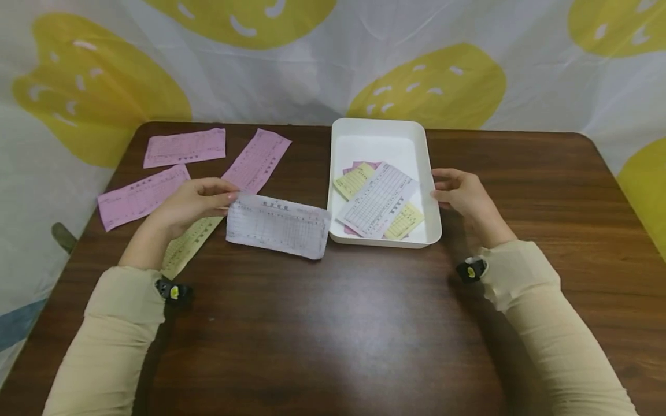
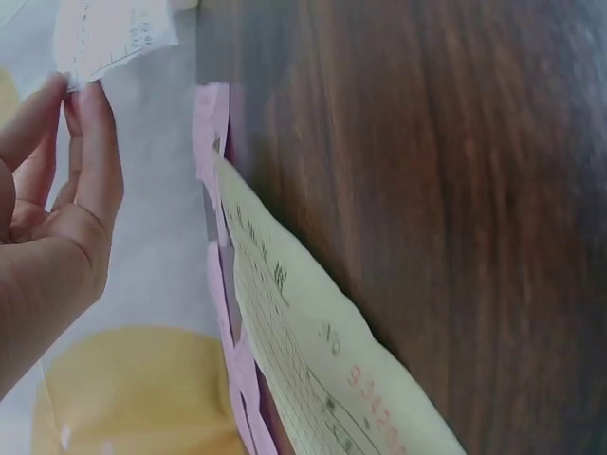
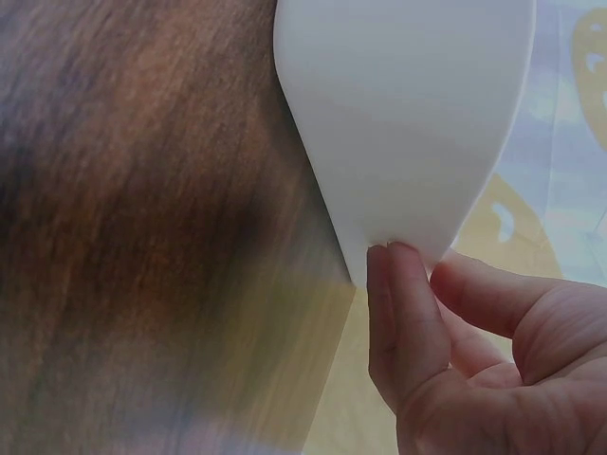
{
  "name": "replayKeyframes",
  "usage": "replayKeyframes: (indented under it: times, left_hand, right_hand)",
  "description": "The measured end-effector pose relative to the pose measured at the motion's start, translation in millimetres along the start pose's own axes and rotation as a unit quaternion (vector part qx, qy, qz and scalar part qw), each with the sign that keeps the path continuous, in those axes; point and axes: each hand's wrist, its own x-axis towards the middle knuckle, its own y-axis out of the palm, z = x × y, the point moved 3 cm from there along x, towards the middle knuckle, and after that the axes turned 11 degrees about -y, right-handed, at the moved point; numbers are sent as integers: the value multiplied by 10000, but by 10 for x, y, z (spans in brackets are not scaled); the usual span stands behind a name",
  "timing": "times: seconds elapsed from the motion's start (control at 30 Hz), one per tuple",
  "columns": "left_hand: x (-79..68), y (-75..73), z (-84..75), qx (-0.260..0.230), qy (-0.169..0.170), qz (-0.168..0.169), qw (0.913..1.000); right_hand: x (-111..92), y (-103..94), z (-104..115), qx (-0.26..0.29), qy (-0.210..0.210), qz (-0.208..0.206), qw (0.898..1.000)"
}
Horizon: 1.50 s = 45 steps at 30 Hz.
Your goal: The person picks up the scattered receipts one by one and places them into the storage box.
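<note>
Your left hand (image 1: 193, 202) pinches a white slip (image 1: 278, 228); your right hand (image 1: 462, 193), fingers relaxed, touches the tray (image 1: 380, 144); only left-wrist view shows red digits (image 2: 376, 406).

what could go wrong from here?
1. The left hand pinches the white slip at one end, so its free end might catch on the tray.
2. The yellow slip outside the tray lies close to that hand and could get dragged.
3. The right hand touches the tray; a nudge might shift the crossed slips.
</note>
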Motion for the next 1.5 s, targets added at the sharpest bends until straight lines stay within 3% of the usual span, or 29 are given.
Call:
replayKeyframes:
  times: [0.23,0.5,0.57,0.77,0.87,1.17,1.4,1.5]
  left_hand:
    - [-30,-83,31,-1348,94,19,9908]
    - [-23,-71,-11,-2500,227,149,9679]
    - [-15,-47,-27,-2800,310,191,9593]
    - [27,103,-89,-3855,410,360,9211]
    - [55,201,-127,-4118,285,408,9099]
    - [191,606,-306,-4062,239,472,9123]
    - [322,916,-434,-3702,169,255,9284]
    - [357,1027,-489,-3695,125,121,9291]
  right_hand:
    - [-1,-3,-6,-119,56,32,9999]
    - [6,3,5,-132,15,31,9999]
    - [5,2,7,-149,11,16,9999]
    - [12,1,2,-94,50,-4,9999]
    - [11,8,0,-100,108,0,9999]
    - [7,17,-7,-29,42,-33,10000]
    - [17,10,-21,-65,-5,-14,10000]
    - [20,7,-20,-94,-18,2,10000]
